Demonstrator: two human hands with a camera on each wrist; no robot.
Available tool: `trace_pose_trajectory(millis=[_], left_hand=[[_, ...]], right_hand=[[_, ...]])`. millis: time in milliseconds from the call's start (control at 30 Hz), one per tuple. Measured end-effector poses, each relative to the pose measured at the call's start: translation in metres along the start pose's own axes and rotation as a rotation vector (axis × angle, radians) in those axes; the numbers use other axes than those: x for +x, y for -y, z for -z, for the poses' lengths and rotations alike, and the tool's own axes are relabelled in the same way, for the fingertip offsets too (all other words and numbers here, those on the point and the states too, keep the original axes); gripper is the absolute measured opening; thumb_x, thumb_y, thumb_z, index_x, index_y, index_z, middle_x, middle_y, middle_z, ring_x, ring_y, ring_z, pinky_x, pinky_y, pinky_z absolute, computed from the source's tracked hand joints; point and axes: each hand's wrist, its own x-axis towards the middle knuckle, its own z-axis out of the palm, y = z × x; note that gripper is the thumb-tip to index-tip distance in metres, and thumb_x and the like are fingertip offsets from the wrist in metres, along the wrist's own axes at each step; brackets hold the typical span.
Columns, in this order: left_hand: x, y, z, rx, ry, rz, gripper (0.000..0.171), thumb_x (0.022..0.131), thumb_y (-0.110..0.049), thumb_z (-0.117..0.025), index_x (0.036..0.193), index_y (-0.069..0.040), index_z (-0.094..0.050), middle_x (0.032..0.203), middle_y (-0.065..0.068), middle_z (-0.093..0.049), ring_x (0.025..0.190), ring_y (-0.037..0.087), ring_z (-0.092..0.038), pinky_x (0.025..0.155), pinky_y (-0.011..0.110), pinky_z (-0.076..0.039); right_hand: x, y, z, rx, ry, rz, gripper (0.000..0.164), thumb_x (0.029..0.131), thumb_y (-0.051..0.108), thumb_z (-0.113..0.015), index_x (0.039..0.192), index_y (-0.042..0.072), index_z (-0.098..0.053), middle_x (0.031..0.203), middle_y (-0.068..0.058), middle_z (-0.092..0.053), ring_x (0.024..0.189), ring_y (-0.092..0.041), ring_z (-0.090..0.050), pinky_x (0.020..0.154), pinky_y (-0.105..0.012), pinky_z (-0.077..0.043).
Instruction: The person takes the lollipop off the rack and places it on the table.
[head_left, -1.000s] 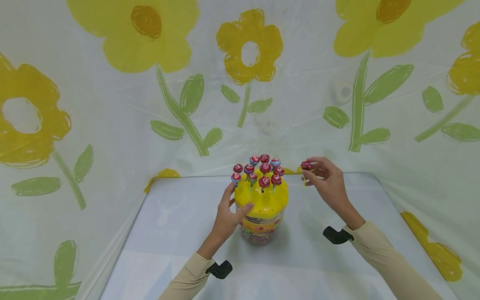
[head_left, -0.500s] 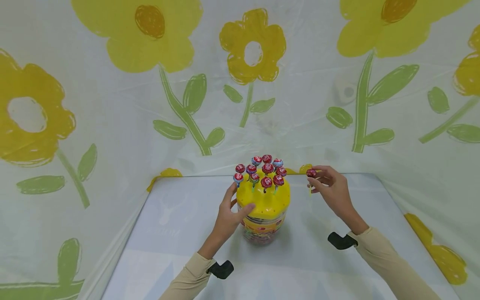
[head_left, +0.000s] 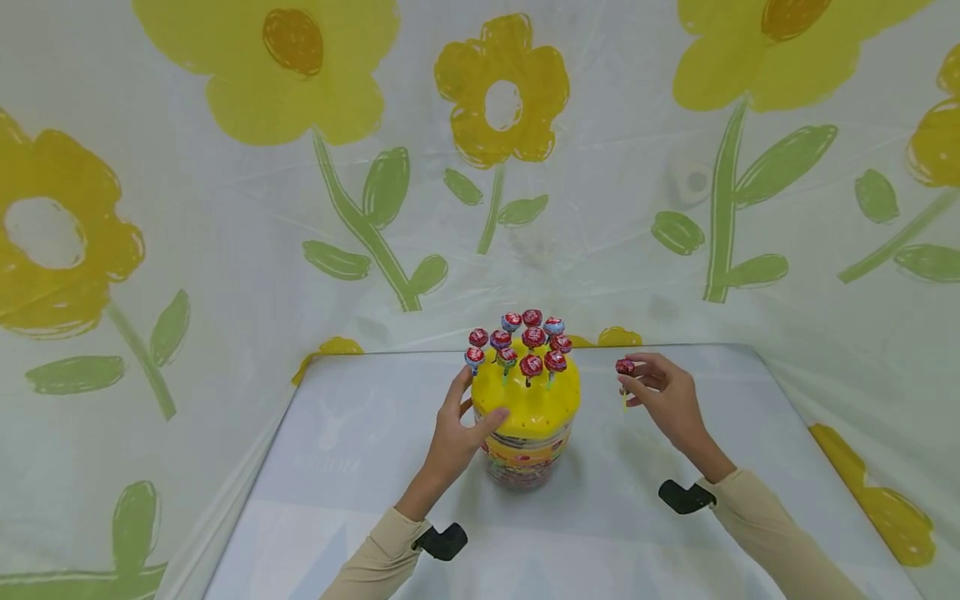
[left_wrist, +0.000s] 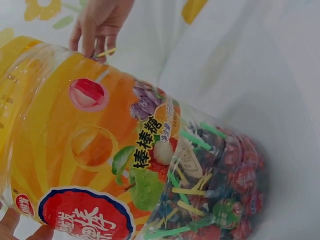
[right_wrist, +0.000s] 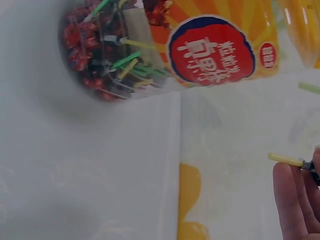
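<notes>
A big white cloth [head_left: 592, 250] with yellow flowers on it hangs behind everything, and a pale table [head_left: 337, 500] stands in front of it. On the table a round, see-through tub [head_left: 525, 475] stands upright, with a bright paper label around it and more sweets inside. The left hand [head_left: 456, 437] holds the top of the tub from the left side, with its thumb on the yellow lid [head_left: 536, 408] and its fingers bent around the edge. The right hand [head_left: 670, 400] is off to the right of the tub and does not touch it. A bunch of lollipops [head_left: 533, 337] stands up on the lid, most with red wrappers and a few with blue ones. One more lollipop [head_left: 625, 367] is in the right hand, pinched between the thumb and fingers, so the right hand is the near one and the left is across the tub from it. Its round red top is up and its thin yellow stick [right_wrist: 285, 159] points down, almost straight. From those pinching fingers, the lid lies to the left, with a gap between. I cannot tell whether the stick's tip is higher or lower than the lid.
</notes>
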Motion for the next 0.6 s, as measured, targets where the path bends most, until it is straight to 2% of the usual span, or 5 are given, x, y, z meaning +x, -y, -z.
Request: trace_pose_trajectory(millis=[300, 433, 600], left_hand=[[-0.001, -0.001, 0.0, -0.007, -0.001, 0.007, 0.076, 0.09, -0.021, -0.063, 0.15, -0.007, -0.019, 0.153, 0.01, -0.025, 0.139, 0.025, -0.025, 0.109, 0.046, -0.028], [0.0, 0.0, -0.001, -0.005, -0.001, 0.009, 0.076, 0.09, -0.021, -0.063, 0.15, -0.006, -0.019, 0.153, 0.01, -0.025, 0.139, 0.025, -0.025, 0.109, 0.046, -0.029], [0.0, 0.0, -0.001, 0.0, -0.004, 0.01, 0.076, 0.09, -0.021, -0.063, 0.15, -0.006, -0.019, 0.153, 0.01, -0.025, 0.138, 0.025, -0.025, 0.109, 0.045, -0.029]], right_hand=[[-0.013, 0.014, -0.007, 0.028, 0.041, -0.055, 0.034, 0.087, 0.003, -0.065, 0.118, -0.008, -0.056, 0.095, -0.027, -0.064, 0.076, -0.041, -0.064, 0.058, -0.033, -0.057], [-0.013, -0.005, -0.011, 0.036, 0.046, -0.096, 0.034, 0.088, 0.003, -0.065, 0.119, -0.006, -0.056, 0.097, -0.027, -0.064, 0.076, -0.041, -0.064, 0.058, -0.032, -0.057], [-0.01, -0.04, -0.015, 0.05, 0.058, -0.159, 0.035, 0.088, 0.011, -0.066, 0.12, -0.001, -0.057, 0.099, -0.024, -0.065, 0.074, -0.029, -0.066, 0.059, -0.029, -0.057]])
